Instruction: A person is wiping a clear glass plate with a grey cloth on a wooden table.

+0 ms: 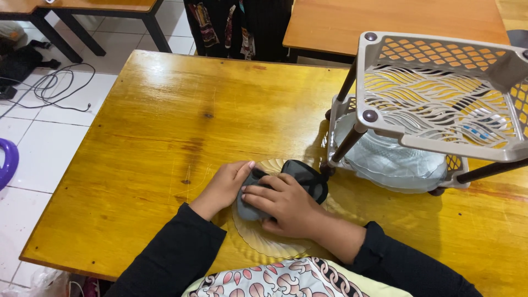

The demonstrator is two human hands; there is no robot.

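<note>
left hand (224, 186) laid against the rim of a clear glass plate (258, 236) on the yellow wooden table (165, 126), fingers loosely curled, touching a dark grey cloth (300, 175). right hand (283, 202) pressed flat on that cloth, fingers spread over it, seemingly pinning rather than gripping. just right, a beige plastic rack (440, 93) with clear plates (390, 162) on its lower shelf.

1. You are wearing long black sleeves reaching both wrists.
2. Your left hand (225, 184) and right hand (286, 204) are showing bare, ringless fingers.
3. You are wearing a pale yellow, floral-patterned garment at your chest.
</note>
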